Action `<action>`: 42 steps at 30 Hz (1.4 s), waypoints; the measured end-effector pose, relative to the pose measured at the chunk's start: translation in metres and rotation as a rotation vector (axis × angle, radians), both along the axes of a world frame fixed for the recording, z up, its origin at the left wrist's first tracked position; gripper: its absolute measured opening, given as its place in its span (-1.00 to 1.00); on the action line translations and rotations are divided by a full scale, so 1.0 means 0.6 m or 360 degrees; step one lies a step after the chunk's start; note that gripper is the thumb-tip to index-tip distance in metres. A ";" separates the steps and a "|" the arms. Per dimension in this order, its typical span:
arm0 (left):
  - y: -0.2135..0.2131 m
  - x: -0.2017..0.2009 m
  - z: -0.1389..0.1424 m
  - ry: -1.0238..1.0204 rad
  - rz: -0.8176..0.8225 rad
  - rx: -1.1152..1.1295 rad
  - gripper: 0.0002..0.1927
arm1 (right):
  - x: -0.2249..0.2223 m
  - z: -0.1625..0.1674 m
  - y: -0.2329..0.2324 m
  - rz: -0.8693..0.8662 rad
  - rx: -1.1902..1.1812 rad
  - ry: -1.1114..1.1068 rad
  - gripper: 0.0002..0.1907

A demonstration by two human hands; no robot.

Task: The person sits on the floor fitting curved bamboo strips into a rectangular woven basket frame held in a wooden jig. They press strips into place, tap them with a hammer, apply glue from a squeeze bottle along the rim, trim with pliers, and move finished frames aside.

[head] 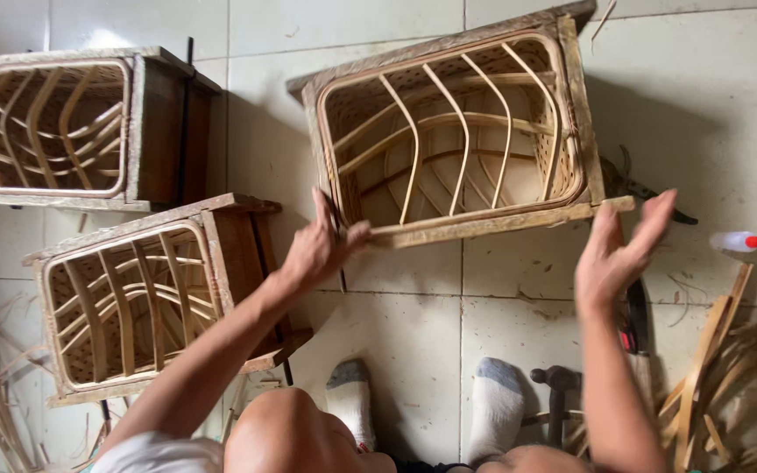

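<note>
Nearest to me, two socked feet [422,407] rest on the white tiled floor [413,350], with a hammer [556,394] lying just beside the right one and a heap of split bamboo strips [720,368] at the right edge, kept within reach as I judge it.

Above them my two arms reach forward. My left hand [321,250] has its grip closed on the near left corner of a bamboo basket frame [457,131], thumb over the wooden rim strip, which tilts the open mouth toward me so the curved ribs inside show. My right hand [617,254] is open wide, fingers spread, palm just beside the near right corner of that frame; whether it touches the strip I cannot tell. It seems placed to steady that end.

A dark-handled cutting tool [650,193] lies behind the right hand, and a small clear bottle with a red cap [738,241] lies on its side further right; I see no label on it.

To the left, two more basket frames [124,298] [54,127] sit apart on the floor, mouths up.
</note>
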State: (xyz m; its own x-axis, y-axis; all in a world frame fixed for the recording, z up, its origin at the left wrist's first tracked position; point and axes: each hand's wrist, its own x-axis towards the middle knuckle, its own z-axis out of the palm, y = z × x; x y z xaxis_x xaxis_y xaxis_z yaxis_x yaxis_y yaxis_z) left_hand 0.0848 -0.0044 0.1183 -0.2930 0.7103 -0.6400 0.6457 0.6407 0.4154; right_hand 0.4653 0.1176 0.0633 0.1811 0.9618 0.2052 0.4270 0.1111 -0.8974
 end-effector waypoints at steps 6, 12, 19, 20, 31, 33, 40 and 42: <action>-0.141 0.099 0.065 -0.0701 -0.0435 0.0013 0.26 | -0.086 -0.012 -0.089 0.0412 -0.0403 0.0487 0.01; -0.050 0.041 0.045 -0.0024 -0.0419 0.1341 -0.40 | -0.055 -0.006 0.084 0.0419 -0.0931 0.0067 0.12; 0.066 -0.053 -0.062 0.0362 -0.0015 0.0775 -0.62 | -0.055 0.002 0.131 0.0277 -0.0838 -0.0417 0.14; 0.045 -0.035 -0.066 0.0360 -0.0022 0.0819 -0.72 | -0.051 0.011 0.135 0.0393 -0.0885 -0.0355 0.03; -0.113 0.118 0.001 -0.0342 0.0068 0.0855 -0.23 | -0.101 0.185 0.149 0.1109 0.0007 -0.1412 -0.35; -0.072 0.129 -0.023 -0.0507 0.0137 0.0850 -0.06 | -0.175 0.175 0.147 0.1328 0.0388 -0.1291 -0.44; -0.030 0.187 -0.079 -0.0467 0.0548 0.1224 -0.06 | -0.357 0.152 0.159 0.1706 0.0412 -0.2158 -0.58; -0.036 0.185 -0.075 -0.0492 0.0574 0.1123 -0.07 | -0.346 0.165 0.159 0.1741 0.0094 -0.2417 -0.50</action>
State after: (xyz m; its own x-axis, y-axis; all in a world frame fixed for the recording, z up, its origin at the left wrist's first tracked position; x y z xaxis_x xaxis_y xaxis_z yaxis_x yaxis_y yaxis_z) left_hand 0.1959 -0.0259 0.0734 -0.4629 0.8698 -0.1708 0.2433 0.3100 0.9191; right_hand 0.2578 0.2129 0.1622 -0.7760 0.4974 -0.3878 0.4813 0.8644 0.1454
